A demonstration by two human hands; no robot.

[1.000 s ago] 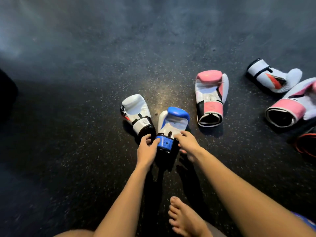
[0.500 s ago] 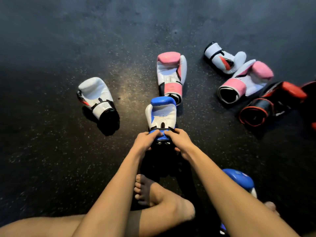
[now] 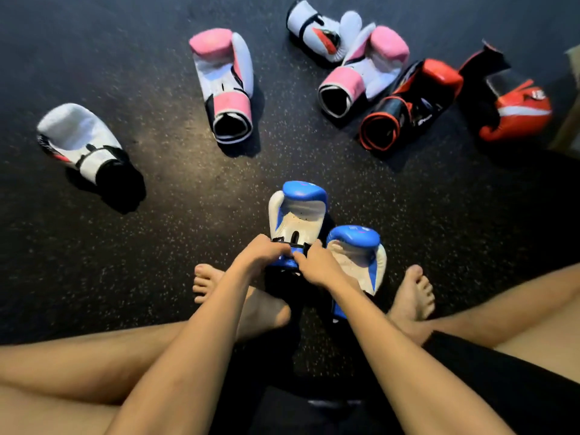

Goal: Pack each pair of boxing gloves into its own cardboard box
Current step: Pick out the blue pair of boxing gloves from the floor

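While the left hand (image 3: pixel 263 251) and right hand (image 3: pixel 317 263) both grip its cuff, the blue glove (image 3: pixel 298 211) points lengthwise away from the person, padded end far, palm up, over a dark speckled floor (image 3: pixel 157 215); its mate (image 3: pixel 357 255) lies touching it on the right.

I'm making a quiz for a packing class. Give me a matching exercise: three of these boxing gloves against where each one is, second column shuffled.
1. red padded boxing glove with white band
2. black padded boxing glove with red-rimmed cuff
3. farther blue and white padded boxing glove

a. gripped at its cuff by the left hand and right hand
b. farthest right
c. right beside a pink and white padded boxing glove

Pairs: 1-b, 2-c, 3-a
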